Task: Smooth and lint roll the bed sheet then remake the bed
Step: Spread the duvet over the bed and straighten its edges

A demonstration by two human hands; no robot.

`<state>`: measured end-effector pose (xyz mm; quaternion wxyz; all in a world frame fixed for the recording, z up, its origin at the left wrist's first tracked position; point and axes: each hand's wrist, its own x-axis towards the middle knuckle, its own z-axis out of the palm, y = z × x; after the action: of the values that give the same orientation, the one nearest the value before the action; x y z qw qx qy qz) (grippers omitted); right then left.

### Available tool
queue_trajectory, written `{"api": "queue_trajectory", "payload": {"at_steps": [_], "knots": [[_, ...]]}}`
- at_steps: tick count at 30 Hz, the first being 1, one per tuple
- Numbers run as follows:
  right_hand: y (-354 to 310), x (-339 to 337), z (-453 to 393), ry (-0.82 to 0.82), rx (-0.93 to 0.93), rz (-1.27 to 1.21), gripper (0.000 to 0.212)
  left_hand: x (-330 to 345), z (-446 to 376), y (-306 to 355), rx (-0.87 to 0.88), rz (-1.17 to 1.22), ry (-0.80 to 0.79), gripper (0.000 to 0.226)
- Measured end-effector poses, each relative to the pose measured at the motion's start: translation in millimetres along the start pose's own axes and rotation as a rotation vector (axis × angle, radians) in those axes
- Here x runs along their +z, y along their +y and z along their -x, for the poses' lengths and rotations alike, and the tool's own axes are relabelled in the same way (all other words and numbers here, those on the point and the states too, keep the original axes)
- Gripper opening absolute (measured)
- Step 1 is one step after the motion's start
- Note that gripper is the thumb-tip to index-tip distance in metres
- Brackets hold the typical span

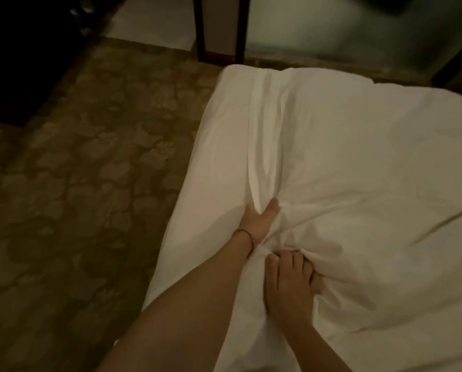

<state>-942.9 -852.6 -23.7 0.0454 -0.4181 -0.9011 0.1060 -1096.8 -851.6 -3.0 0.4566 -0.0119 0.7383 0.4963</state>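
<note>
Two hands grip the white bed sheet (345, 157) — left hand (258, 220) pinching a long fold, right hand (289, 285) clutching bunched cloth. Rumpled, it covers the bed beside patterned carpet (77, 170) — its fold running straight away toward the far edge.

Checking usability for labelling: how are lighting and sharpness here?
Head view: dim and warm-toned, top left corner nearly black; white bedding is brightest, folds readable; left hand and right hand slightly soft; wide-angle bend at edges.

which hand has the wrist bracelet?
The left hand, farther up the white bed sheet, pinching a long fold. The right hand shows none and grips bunched fabric nearer the camera.
</note>
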Motion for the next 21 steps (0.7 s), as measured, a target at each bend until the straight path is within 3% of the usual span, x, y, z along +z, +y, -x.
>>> {"api": "queue_trajectory", "payload": {"at_steps": [2, 5, 8, 11, 14, 18, 21], "knots": [[0, 5, -8, 0.044, 0.033, -0.001, 0.032, 13, -7, 1, 0.0, -0.132, -0.037, 0.084], [-6, 12, -11, 0.124, 0.081, -0.011, 0.034, 19, -20, -4, 0.043, -0.254, -0.108, 0.068], [-14, 15, -21, 0.155, 0.152, 0.0, 0.038, 13, -30, -4, 0.032, -0.265, -0.134, 0.06], [-20, 16, -31, 0.099, 0.199, 0.027, 0.056, 2, -31, -3, 0.055, -0.229, -0.153, 0.049], [-35, 3, -30, 0.18, 0.229, -0.056, 0.064, -28, -28, 16, 0.027, -0.115, -0.157, 0.035], [-78, -47, -13, 0.392, 0.171, -0.155, 0.048, -97, -40, 84, 0.335, -0.137, -0.12, 0.022], [-123, -66, -12, 0.447, 0.026, -0.227, 0.044, -149, -70, 145, 0.554, -0.234, -0.002, 0.033]]}}
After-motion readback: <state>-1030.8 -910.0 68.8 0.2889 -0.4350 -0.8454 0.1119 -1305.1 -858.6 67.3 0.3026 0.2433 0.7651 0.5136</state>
